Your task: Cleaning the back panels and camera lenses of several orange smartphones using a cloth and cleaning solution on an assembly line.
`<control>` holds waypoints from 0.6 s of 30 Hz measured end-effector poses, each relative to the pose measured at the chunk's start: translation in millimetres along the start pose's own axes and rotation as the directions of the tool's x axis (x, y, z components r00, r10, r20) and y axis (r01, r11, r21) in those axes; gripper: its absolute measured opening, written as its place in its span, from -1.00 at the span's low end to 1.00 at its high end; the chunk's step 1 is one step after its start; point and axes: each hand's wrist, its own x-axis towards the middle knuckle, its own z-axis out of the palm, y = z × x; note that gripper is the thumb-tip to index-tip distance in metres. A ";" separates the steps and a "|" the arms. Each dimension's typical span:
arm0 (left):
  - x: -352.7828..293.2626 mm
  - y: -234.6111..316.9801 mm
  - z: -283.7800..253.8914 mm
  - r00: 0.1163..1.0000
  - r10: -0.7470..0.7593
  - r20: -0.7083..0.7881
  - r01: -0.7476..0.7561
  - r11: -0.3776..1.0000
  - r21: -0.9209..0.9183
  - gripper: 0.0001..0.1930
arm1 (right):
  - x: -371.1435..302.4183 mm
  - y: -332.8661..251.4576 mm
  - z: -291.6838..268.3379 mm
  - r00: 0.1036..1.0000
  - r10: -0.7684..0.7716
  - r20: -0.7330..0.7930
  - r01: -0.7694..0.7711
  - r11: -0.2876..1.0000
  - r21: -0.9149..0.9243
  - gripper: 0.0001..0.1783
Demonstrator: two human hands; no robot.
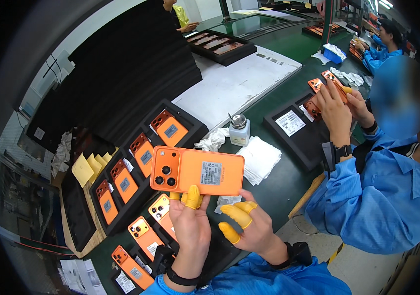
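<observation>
One orange phone (190,171), centre; four phones (144,161) in a black tray (197,129), centre left; three phones (143,237), lower left. One bottle (240,133), centre; one blue box (333,56), upper right. Further phones (315,84), upper right, partly covered: count uncertain.

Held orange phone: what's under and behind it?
The left hand, in yellow finger cots, holds the phone at its lower edge. Far face and anything directly behind are covered.

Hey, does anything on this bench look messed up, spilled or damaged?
I see no obvious spill or damage. The crumpled white cloth left of the bottle looks slightly untidy, bunched up while the white wipes nearby lie flatter. The orange phone in the left hand shows no visible crack.
</observation>
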 end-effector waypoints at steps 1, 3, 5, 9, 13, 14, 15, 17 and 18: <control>-1.7 -1.8 0.4 1.000 -0.001 0.001 0.001 1.000 0.001 -0.59 | 0.0 -2.9 1.4 1.000 0.001 -0.001 -0.001 1.000 -0.001 -0.69; -6.2 -4.1 1.1 1.000 0.016 0.022 -0.016 1.000 0.002 -0.58 | 0.2 -10.2 3.3 0.999 0.013 0.035 -0.012 1.000 -0.027 -0.66; -7.0 -3.6 1.9 0.999 0.014 0.037 -0.013 1.000 -0.005 -0.58 | 2.9 -6.4 1.9 1.000 0.003 0.004 -0.003 0.999 -0.050 -0.66; -3.7 -5.6 -1.8 0.999 -0.011 0.032 0.011 1.000 -0.021 -0.58 | 6.5 -3.5 1.1 1.000 -0.004 0.001 0.004 0.997 -0.083 -0.66; -1.6 -3.8 -1.4 0.999 -0.041 -0.022 0.041 0.999 -0.004 -0.60 | -3.2 -15.6 4.2 0.997 0.009 0.083 -0.008 1.000 -0.005 -0.67; 1.0 -2.7 -0.7 0.998 -0.061 -0.021 0.061 0.998 -0.010 -0.61 | -4.1 -15.7 4.3 0.996 0.010 0.089 -0.010 1.000 -0.002 -0.67; 2.1 -2.1 -0.8 0.997 -0.081 -0.020 0.080 0.997 -0.017 -0.62 | -4.9 -15.0 4.1 0.998 -0.011 0.061 0.011 1.000 0.005 -0.69; 0.9 -2.1 -2.3 0.997 -0.074 -0.038 0.074 0.997 -0.009 -0.65 | -7.2 -12.2 0.8 0.999 -0.033 -0.001 0.033 0.999 -0.012 -0.73; 0.7 -2.0 -2.3 0.997 -0.068 -0.048 0.068 0.998 0.000 -0.67 | -7.0 -11.6 -1.8 0.999 -0.032 0.004 0.032 0.999 -0.009 -0.73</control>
